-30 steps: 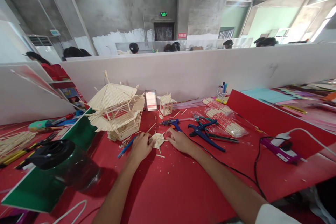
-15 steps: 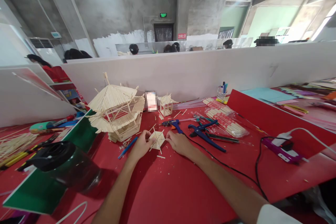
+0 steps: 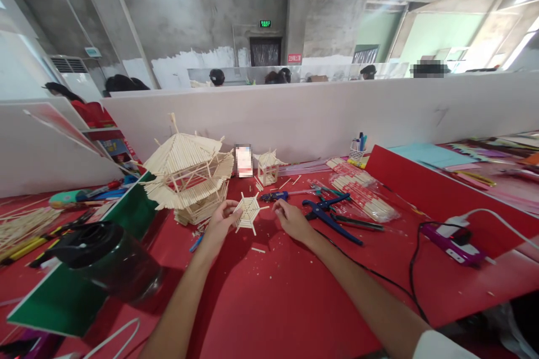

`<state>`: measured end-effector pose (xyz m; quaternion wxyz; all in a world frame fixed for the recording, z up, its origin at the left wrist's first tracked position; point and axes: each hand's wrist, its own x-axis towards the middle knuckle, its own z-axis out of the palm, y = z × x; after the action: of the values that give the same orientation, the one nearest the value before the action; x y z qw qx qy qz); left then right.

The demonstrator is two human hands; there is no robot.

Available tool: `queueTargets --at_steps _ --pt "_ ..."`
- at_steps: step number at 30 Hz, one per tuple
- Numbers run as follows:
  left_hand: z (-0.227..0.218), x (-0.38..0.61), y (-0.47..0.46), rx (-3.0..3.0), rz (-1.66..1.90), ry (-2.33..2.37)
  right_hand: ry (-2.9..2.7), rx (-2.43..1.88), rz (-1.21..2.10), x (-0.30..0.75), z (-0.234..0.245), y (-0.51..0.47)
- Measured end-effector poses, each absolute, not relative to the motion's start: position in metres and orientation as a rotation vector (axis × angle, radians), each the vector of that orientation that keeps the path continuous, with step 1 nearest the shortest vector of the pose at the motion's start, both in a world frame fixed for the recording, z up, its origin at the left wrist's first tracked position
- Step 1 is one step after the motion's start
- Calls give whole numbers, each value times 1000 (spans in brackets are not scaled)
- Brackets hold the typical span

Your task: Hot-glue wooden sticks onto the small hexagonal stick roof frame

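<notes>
Two bare hands reach over a red desk [image 3: 273, 303]. The left hand [image 3: 219, 224] is clamped on one edge of a spoked stick web [image 3: 249, 212], which sits between the hands; whether the web touches the desk, I cannot tell. The right hand [image 3: 296, 223] is just beside it, not touching, fingers curled; I cannot tell whether their tips meet. A glue gun [image 3: 275, 196] lies just beyond that hand, and a blue cutter [image 3: 326, 214] lies to its right. One loose stick [image 3: 258, 250] lies on the nearer side of the web. Behind the left hand stands a large pavilion [image 3: 185, 171]; a small pavilion [image 3: 268, 173] stands farther back.
</notes>
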<state>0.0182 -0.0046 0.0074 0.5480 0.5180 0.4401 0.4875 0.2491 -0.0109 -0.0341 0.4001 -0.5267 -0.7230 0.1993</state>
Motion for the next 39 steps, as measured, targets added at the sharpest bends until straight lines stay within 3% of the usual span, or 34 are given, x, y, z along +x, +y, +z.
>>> queueTargets --at_steps 10,24,29,34,39 --pt "10 22 -3 1067 1220 927 -1772 -975 1098 232 -28 -21" --pt "5 26 -4 1043 1206 830 -1597 -951 954 201 -31 -32" --pt "8 27 -7 980 1243 767 -1835 -921 1097 202 -26 -42" --pt "13 26 -9 912 1297 809 -2238 -581 1316 207 -14 -51" --pt "12 24 -6 855 1346 861 -2266 -531 1458 225 -2 -48"
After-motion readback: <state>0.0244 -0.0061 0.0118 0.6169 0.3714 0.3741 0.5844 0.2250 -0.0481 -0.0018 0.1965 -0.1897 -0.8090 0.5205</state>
